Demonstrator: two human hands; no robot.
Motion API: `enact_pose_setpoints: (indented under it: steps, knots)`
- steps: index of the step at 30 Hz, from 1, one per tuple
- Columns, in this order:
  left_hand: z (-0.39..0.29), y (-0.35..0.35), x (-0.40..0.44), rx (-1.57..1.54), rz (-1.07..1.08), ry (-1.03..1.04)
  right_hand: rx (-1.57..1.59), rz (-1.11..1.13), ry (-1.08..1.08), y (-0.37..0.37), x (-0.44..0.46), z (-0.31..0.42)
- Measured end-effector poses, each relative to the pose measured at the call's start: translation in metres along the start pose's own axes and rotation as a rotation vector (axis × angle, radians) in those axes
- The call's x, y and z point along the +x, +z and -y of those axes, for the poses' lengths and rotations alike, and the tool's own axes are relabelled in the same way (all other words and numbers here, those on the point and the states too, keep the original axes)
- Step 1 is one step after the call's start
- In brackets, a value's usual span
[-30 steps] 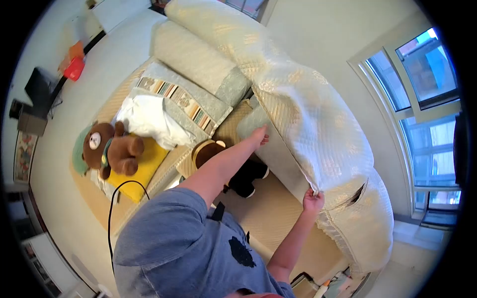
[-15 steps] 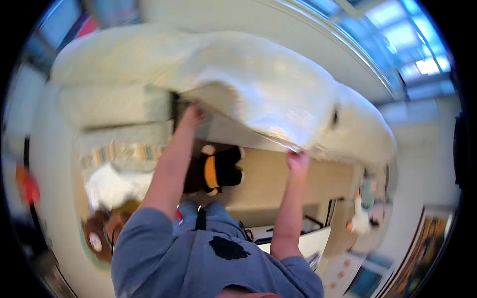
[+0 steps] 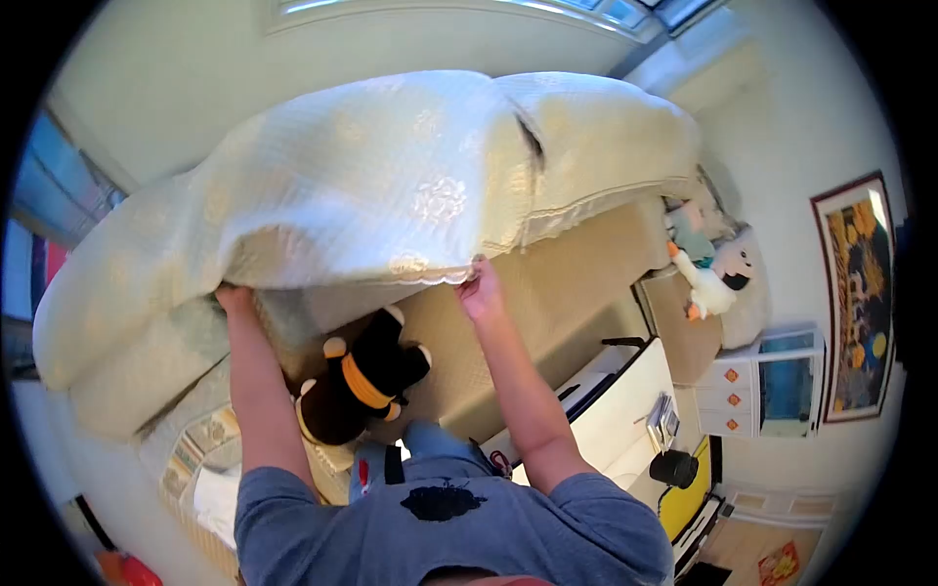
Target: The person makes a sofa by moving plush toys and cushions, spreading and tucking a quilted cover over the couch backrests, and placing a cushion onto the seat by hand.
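A cream quilted sofa cover (image 3: pixel 342 186) with woven flowers and a scalloped edge drapes over the back of a long sofa (image 3: pixel 547 283). My right hand (image 3: pixel 481 291) pinches that edge near the middle. Farther left, my left hand (image 3: pixel 234 296) is closed at the cover's lower edge, its fingertips partly hidden under the fabric. Between both hands the edge stretches taut, lifted off the beige seat. Below it, a black plush toy (image 3: pixel 366 376) with an orange band lies on the seat, close to my legs.
A white goose plush (image 3: pixel 708 288) rests at the sofa's right end. Behind me to the right stands a white table (image 3: pixel 625 405) holding a black cup-like object (image 3: pixel 674 469). A white cabinet (image 3: pixel 752 391) and a framed picture (image 3: pixel 860 298) are along the right wall.
My view has turned toward the right. Both hands keep their grip on the cover, and its edge now sits lower and nearer to me, over the seat.
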State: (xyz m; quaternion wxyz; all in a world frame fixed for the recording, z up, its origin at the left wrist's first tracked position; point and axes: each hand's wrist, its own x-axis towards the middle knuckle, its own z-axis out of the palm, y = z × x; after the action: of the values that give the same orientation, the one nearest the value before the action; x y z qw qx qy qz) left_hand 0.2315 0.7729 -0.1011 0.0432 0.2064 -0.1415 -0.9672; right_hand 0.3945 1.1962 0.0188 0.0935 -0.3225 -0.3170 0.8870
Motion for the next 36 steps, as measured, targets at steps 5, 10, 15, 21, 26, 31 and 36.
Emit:
enact_pose_setpoints:
  steps: [5, 10, 15, 21, 26, 31, 36]
  knots:
    - [-0.080, 0.122, -0.020, 0.228, 0.129, 0.497, 0.004, 0.048, 0.104, 0.015, 0.005, -0.017]
    - [-0.107, 0.103, -0.060, 0.545, -0.209, 0.707, 0.028, -0.003, 0.199, 0.018, 0.018, -0.033]
    - [-0.115, 0.087, -0.098, 0.661, -0.274, 0.664, -0.083, 0.002, 0.202, 0.005, 0.028, -0.045]
    - [-0.088, 0.047, -0.103, 1.204, -0.358, 0.647, -0.117, 0.147, 0.731, -0.001, 0.003, -0.146]
    - [-0.076, 0.048, -0.136, 1.480, -0.389, 0.396, -0.851, 0.740, 0.450, 0.136, -0.111, -0.225]
    - [-0.077, 0.008, -0.159, 0.891, -0.169, 0.198, -1.350, 1.238, -0.537, 0.215, -0.109, -0.281]
    - [-0.075, 0.016, -0.189, 0.697, -0.097, 0.175, -2.013, 0.908, -0.765, 0.251, -0.120, -0.315]
